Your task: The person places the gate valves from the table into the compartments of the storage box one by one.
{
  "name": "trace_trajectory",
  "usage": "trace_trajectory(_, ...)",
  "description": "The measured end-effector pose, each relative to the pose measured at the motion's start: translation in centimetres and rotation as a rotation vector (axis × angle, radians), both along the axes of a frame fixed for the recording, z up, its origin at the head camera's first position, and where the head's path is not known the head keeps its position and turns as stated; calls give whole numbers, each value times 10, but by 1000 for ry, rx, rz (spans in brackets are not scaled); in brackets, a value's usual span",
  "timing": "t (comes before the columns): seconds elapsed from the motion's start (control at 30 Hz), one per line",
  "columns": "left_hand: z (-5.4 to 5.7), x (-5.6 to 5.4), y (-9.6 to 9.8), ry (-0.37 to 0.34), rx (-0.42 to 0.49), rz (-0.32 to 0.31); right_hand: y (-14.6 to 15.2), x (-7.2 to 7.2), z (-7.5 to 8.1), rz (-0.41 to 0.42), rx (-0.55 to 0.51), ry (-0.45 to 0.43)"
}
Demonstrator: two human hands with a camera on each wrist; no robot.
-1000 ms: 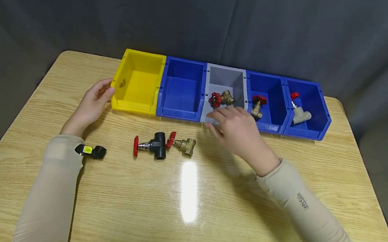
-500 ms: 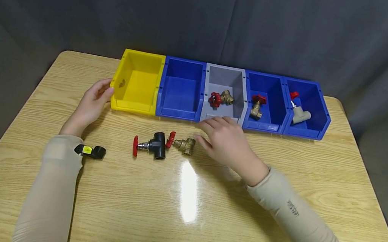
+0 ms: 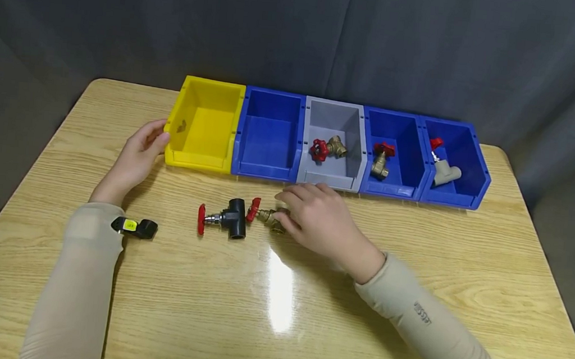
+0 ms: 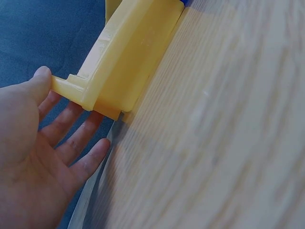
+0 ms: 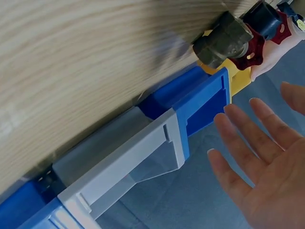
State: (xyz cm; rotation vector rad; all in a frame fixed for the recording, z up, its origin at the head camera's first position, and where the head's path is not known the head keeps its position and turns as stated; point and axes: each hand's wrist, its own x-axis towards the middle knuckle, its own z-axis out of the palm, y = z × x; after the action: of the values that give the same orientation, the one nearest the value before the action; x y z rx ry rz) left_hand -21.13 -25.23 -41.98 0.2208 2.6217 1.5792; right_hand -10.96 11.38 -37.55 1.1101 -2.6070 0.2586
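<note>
My left hand [image 3: 134, 159] grips the left rim of the yellow bin [image 3: 172, 156]; in the left wrist view its thumb [image 4: 43, 78] is at the lip, with the fingers spread below. Over the table, my right hand [image 3: 317, 218] reaches toward a brass gate valve [image 3: 266, 216] with a red handwheel, partly covering it in the head view. The right wrist view shows those fingers [image 5: 243, 138] apart and holding nothing, with the brass valve [image 5: 224, 40] beyond them. Left of it lies a black T-shaped valve [image 3: 233, 218], also with a red wheel.
Right of the yellow bin stand a blue bin [image 3: 266, 169], a grey bin [image 3: 330, 180] with a brass valve [image 3: 337, 147], and two more blue bins holding a brass valve [image 3: 381, 167] and a beige valve [image 3: 446, 172]. A dark curtain [image 3: 299, 34] hangs behind.
My right hand has moved from the front of the grey bin left and toward me, now overlapping the brass valve on the table. The left hand stays at the yellow bin.
</note>
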Motion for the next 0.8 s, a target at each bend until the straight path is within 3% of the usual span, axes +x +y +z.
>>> trace_trajectory(0.8, 0, 1, 0, -4, -2, 4, -21, 0, -13, -29, 91, -93)
